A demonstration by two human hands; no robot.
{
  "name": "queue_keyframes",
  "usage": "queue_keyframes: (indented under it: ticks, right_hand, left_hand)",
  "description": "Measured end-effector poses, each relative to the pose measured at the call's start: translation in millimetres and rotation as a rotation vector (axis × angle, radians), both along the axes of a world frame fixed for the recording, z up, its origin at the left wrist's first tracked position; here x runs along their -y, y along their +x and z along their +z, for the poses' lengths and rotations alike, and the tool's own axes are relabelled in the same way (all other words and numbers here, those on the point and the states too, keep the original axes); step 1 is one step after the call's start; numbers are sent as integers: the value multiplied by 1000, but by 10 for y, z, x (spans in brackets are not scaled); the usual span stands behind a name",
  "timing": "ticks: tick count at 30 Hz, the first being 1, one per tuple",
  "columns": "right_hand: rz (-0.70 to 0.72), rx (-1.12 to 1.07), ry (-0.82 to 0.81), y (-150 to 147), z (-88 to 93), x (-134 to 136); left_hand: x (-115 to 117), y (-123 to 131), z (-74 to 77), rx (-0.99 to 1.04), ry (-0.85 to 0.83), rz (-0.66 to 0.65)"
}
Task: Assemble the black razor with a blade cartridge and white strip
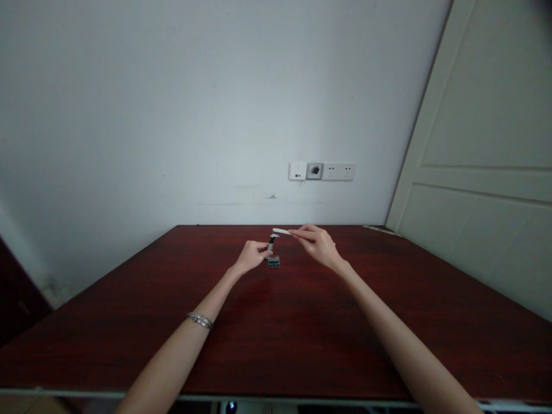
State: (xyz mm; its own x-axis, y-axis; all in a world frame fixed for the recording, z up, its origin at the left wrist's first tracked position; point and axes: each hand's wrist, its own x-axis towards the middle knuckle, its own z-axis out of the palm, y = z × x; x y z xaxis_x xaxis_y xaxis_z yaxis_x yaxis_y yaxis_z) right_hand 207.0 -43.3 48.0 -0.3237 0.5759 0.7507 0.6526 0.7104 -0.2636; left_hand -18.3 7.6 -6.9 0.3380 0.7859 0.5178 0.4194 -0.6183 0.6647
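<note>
Dark red-brown wood fills the lower half of the head view: a wide table (388, 345) pushed against a pale wall (172, 115). Two bare forearms reach out over it and meet near the far edge.

The left hand (252, 256) has its fingers curled in and pinches a small dark piece (271, 241), holding it upright just above the tabletop. A silver bracelet (199, 319) sits on that wrist. The right hand (317, 244) is raised a little higher, with thumb and fingertips pressed together on one end of a slim white stick (281, 231). The stick lies roughly level and points left, its free end just over the dark piece.

Directly under both, between the hands, a small block (273, 261) in grey and teal rests on the table. Its markings are too small to read.

Behind, on the wall, a white socket strip (322, 171) carries one grey plate with something dark in it. No writing on it can be made out. A cream panelled door (483, 172) stands at the right, beside the table's corner.
</note>
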Motion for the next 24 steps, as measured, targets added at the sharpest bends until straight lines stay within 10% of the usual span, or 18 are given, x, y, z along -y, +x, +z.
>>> queue_keyframes:
  ticks: [24]
  right_hand:
    - [193, 27, -79, 51, -42, -109]
  left_hand:
    - [-35, -10, 11, 19, 0, 6]
